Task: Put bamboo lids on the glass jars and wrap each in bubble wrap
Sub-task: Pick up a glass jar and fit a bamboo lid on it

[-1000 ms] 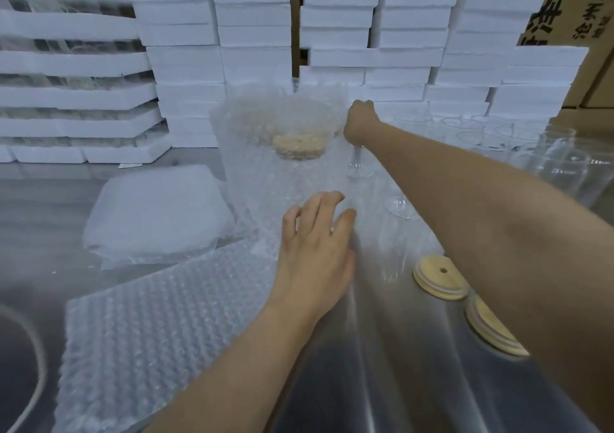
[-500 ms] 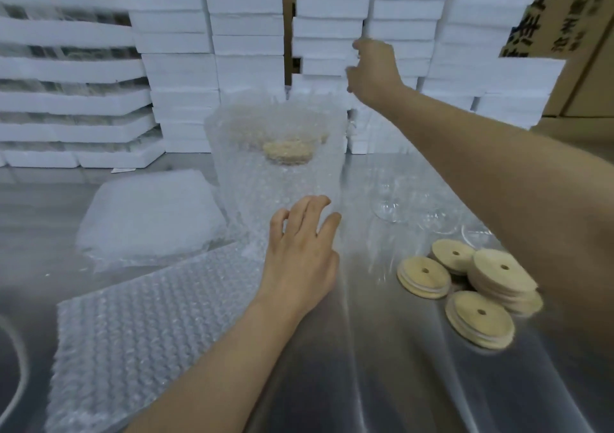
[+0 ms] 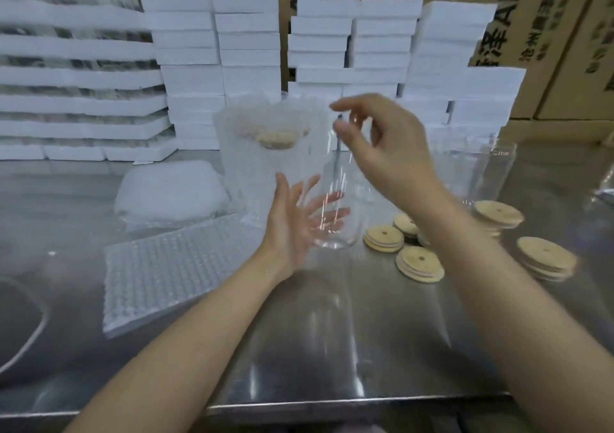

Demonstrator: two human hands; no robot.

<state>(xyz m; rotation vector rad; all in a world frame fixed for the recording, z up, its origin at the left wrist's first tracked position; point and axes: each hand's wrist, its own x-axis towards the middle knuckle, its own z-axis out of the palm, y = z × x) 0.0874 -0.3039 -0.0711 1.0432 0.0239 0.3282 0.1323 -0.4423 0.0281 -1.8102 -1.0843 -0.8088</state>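
Note:
My right hand pinches the rim of a clear glass jar and holds it just above the steel table. My left hand is spread with straight fingers beside the jar's lower wall, seen partly through the glass. Behind them stands a jar wrapped in bubble wrap, its bamboo lid showing through. Several bamboo lids lie on the table to the right. A flat bubble wrap sheet lies to the left.
More bare glass jars stand at the right rear. A pile of white foam sheets lies behind the bubble wrap. Stacked white foam trays and cardboard boxes line the back. The table's front edge is near me.
My right hand drew back from the rear of the table with a glass jar and brought it to the middle. My left hand lifted off the table to the jar's side.

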